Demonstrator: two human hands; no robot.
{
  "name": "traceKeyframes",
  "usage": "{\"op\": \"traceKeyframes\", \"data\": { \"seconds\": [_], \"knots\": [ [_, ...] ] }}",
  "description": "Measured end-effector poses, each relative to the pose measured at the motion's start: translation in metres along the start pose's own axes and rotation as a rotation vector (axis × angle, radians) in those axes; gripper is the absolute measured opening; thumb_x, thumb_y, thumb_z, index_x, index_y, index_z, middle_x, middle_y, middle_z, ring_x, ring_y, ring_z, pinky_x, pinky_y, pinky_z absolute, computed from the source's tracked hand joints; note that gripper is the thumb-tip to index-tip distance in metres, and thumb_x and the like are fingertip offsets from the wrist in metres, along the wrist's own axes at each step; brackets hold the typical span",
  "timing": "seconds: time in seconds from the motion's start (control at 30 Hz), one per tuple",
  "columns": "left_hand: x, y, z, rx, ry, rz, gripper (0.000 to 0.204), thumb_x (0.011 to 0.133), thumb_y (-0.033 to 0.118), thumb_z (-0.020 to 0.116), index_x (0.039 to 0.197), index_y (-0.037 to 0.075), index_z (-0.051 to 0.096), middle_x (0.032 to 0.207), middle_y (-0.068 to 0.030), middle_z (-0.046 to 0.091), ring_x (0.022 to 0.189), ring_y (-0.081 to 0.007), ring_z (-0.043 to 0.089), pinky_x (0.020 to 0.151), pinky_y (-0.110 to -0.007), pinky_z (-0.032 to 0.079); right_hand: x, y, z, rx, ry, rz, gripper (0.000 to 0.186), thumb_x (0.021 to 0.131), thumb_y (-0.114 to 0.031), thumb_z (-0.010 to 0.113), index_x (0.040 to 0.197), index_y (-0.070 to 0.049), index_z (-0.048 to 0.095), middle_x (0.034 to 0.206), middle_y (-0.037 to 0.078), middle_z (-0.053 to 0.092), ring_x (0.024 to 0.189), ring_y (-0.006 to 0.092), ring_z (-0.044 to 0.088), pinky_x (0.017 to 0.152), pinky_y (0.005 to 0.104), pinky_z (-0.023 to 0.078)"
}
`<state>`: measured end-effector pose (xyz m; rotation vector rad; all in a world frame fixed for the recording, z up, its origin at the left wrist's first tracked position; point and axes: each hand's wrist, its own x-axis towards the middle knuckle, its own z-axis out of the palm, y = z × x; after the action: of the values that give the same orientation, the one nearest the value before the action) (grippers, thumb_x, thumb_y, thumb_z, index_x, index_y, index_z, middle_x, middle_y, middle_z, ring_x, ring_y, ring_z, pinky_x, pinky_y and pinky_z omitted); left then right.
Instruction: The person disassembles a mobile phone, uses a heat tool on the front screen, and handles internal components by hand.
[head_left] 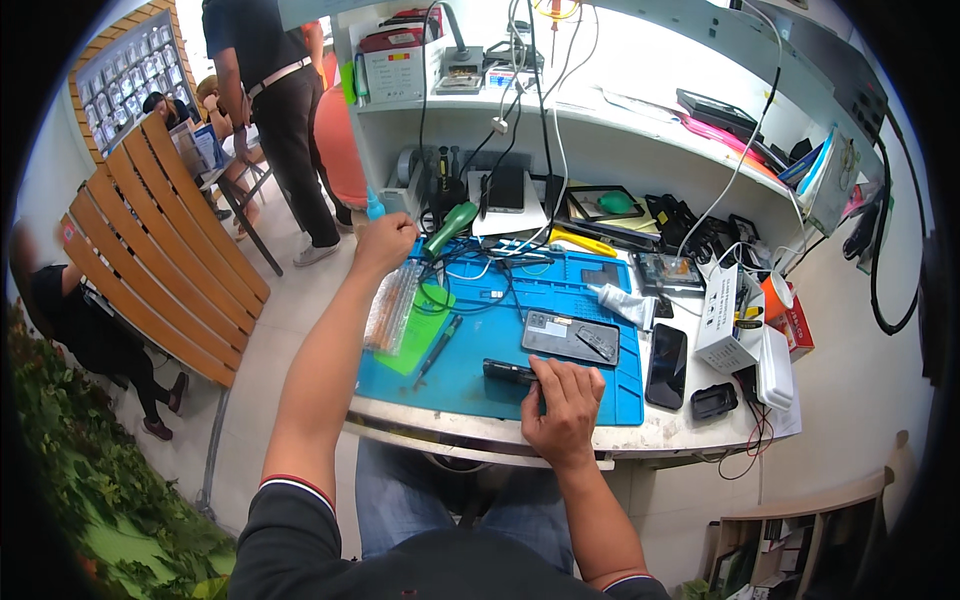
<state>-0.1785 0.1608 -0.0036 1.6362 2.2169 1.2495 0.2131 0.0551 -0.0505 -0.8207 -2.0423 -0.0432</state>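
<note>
From where I stand, the person sits at a white workbench [682, 428], both forearms reaching in over a blue mat [465, 385]. The right hand [565, 405] is at the near side of the mat, fingers and thumb pinching the right end of a slim dark device [507, 372], which is tipped up on its edge over the mat. The left hand [385, 243] reaches farther off, to the mat's far left corner, its fingers curled in; right beside it shows a blue-tipped bottle [375, 205], and I can't tell whether the fingers grip it. Below that hand, a clear plastic sleeve [393, 308] overlaps a bright green sheet [428, 325], with a dark pen-like tool [438, 347] lying slantwise at the sheet's right. Just beyond the slim device, a grey phone-shaped panel [560, 336] lies flat on the mat, and a white tube [626, 303] rests past its far right corner. Off the mat to the right, a black phone [667, 366] lies on the bench, with a small black tray [713, 401] near it and a white box [728, 325] farther back. A green tool [452, 228] sits among cables to the right of the left hand.
</note>
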Motion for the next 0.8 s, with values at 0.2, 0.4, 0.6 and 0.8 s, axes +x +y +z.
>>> {"op": "traceKeyframes", "data": {
  "seconds": [0.2,0.4,0.6,0.8],
  "knots": [
    [-0.006,-0.01,-0.011,0.022,-0.014,0.055,0.027,0.093,0.026,0.065,0.097,0.005,0.082,0.09,-0.0181,0.08,0.087,-0.0346,0.078,0.08,-0.043,0.058,0.002,-0.005,-0.001,-0.022,-0.011,-0.016,0.048,0.083,-0.004,0.076,0.132,-0.005,0.077,0.12,0.011,0.075,0.112,0.029,0.07,0.11,0.047,0.043],
    [-0.028,0.009,-0.05,0.101,-0.101,-0.019,0.046,0.083,0.044,0.087,0.108,0.005,0.083,0.092,-0.0117,0.081,0.088,-0.029,0.079,0.081,-0.041,0.059,-0.002,0.0,0.002,-0.034,-0.025,0.001,0.05,0.084,-0.006,0.078,0.134,-0.006,0.076,0.121,0.01,0.075,0.114,0.0292,0.069,0.113,0.0494,0.04],
    [-0.07,-0.007,-0.075,0.48,-0.276,-0.168,0.098,0.067,0.072,0.096,0.135,0.004,0.074,0.113,-0.0184,0.082,0.105,-0.0346,0.08,0.091,-0.043,0.062,0.0,-0.003,0.003,-0.023,-0.018,-0.009,0.05,0.084,-0.005,0.078,0.134,-0.006,0.075,0.12,0.01,0.074,0.114,0.0293,0.068,0.112,0.0495,0.04],
    [-0.093,0.021,-0.06,0.65,-0.356,-0.176,0.116,0.063,0.074,0.096,0.148,0.002,0.067,0.129,-0.0242,0.08,0.119,-0.04,0.078,0.102,-0.047,0.062,0.001,-0.002,0.002,-0.026,0.006,-0.022,0.048,0.084,-0.005,0.077,0.132,-0.006,0.075,0.119,0.01,0.074,0.112,0.0295,0.068,0.111,0.0489,0.042]
  ]
}}
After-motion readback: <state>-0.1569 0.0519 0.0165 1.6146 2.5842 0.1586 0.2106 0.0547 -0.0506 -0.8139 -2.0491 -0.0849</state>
